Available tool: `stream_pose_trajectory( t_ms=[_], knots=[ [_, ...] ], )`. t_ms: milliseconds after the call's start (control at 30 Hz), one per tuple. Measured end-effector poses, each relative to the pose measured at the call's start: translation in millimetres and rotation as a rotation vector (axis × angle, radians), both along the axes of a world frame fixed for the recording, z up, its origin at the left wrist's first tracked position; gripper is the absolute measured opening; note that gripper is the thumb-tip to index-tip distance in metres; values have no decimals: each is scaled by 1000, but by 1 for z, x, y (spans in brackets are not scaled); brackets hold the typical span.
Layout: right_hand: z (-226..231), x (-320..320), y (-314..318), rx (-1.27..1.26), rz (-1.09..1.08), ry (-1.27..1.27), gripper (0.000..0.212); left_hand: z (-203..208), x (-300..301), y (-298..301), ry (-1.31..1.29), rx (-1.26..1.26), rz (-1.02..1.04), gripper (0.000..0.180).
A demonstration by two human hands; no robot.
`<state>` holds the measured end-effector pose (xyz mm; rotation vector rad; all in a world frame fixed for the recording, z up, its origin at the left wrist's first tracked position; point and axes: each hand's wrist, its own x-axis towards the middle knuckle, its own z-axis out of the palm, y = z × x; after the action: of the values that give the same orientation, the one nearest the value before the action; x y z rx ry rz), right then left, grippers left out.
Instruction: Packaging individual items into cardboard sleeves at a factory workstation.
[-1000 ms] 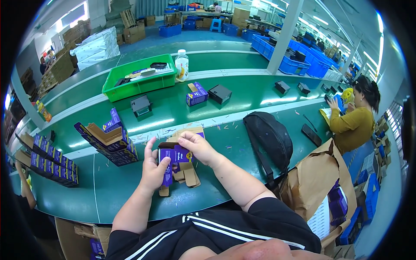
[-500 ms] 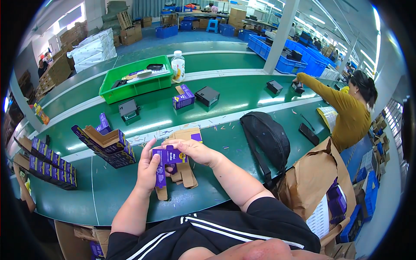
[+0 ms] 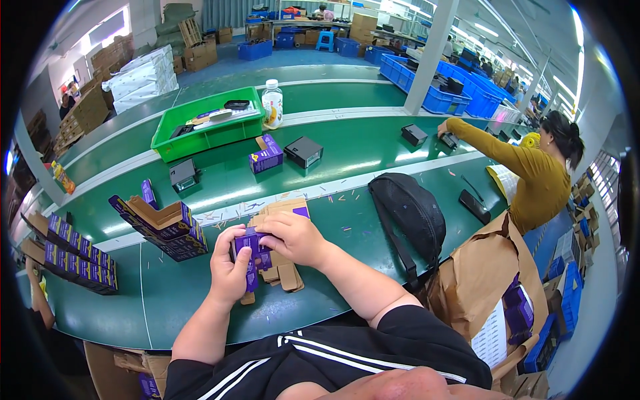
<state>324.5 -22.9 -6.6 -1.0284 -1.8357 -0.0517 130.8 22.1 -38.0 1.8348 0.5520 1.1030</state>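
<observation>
Both of my hands are closed round a small purple carton (image 3: pixel 248 245), partly folded, with one flap hanging down toward me. My left hand (image 3: pixel 230 265) grips its left side, the thumb lying across the front. From the right, my right hand (image 3: pixel 293 235) bends over the carton's upper end, its fingers on the card. Under and behind the hands lie flat brown carton blanks (image 3: pixel 289 276) on the green table. Left of them stands a purple display box (image 3: pixel 163 227) with a raised brown-lined lid. My palms hide part of the carton.
Filled purple display boxes (image 3: pixel 80 257) stand far left. The belt carries black devices (image 3: pixel 304 152), a purple carton (image 3: pixel 266 153), a green crate (image 3: pixel 207 133) and a bottle (image 3: pixel 272 105). A black bag (image 3: pixel 408 217) and paper sack (image 3: pixel 477 287) lie right, near a co-worker (image 3: pixel 540 170).
My right hand has closed over the carton's top, and the carton is turned and more folded. Items on the belt have shifted left. The co-worker's hand has moved slightly left.
</observation>
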Motion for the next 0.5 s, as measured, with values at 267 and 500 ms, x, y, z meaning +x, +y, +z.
stream_pose_trajectory(
  t_ms=[267, 500],
  knots=[
    [-5, 2, 3, -42, 46, 167, 16, 9, 7, -5, -78, -226, -40, 33],
    [-2, -6, -3, -109, 14, 215, 11, 25, 7, -15, -160, -463, -45, 33]
  ],
)
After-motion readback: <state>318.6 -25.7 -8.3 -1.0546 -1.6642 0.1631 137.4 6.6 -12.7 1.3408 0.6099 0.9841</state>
